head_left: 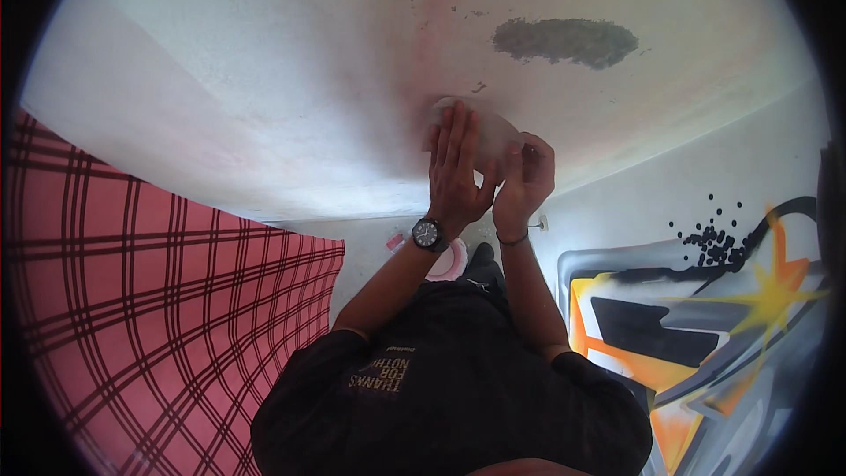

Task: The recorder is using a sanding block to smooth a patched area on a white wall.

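A thin, pale sheet (495, 130) lies against the whitish wall (291, 88) in front of me; its exact kind I cannot make out. My left hand (454, 167), with a dark watch (426, 234) at its wrist, presses flat on the sheet, fingers stretched upward and close together. At the sheet's right edge, my right hand (526, 181) pinches it between bent fingers and thumb. A thin dark band circles that wrist. Both hands are near each other, thumbs almost meeting below the sheet.
Above the hands, a rough dark grey patch (568, 41) marks the wall. Pink plaid cloth (176, 291) hangs at the left. The right wall carries a colourful painting (670, 335). Below are a pink-and-white round object (452, 262) and my dark shoe (482, 255).
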A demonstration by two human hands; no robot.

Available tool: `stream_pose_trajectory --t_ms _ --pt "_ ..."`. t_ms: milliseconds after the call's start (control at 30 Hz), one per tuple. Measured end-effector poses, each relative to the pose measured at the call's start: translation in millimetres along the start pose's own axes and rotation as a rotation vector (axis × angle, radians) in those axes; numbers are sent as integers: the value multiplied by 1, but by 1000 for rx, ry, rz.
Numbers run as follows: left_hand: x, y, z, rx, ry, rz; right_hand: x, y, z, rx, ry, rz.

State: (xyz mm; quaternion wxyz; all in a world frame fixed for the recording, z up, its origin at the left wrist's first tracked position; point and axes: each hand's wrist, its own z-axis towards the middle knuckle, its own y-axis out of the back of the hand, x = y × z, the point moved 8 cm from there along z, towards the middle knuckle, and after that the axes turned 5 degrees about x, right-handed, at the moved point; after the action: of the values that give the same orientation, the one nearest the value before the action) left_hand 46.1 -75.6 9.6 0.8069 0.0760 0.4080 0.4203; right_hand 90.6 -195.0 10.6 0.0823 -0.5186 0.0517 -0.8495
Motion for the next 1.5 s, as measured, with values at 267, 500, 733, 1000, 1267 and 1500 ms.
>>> stream_pose_trajectory --t_ms 267,500,733,1000,1267,1500 --pt "-12 32 20 -222 37 117 -1 -23 0 255 -132 344" --pt "-33 32 41 -155 158 235 -7 -31 30 491 -30 303" --pt "-30 33 57 -169 134 169 9 -38 43 595 -1 107" --pt "8 23 72 -359 58 409 20 5 59 385 173 -48" --pt "-10 66 117 -574 -76 591 38 21 74 155 307 84" --pt "20 36 81 -497 -221 718 32 29 78 49 413 -135"
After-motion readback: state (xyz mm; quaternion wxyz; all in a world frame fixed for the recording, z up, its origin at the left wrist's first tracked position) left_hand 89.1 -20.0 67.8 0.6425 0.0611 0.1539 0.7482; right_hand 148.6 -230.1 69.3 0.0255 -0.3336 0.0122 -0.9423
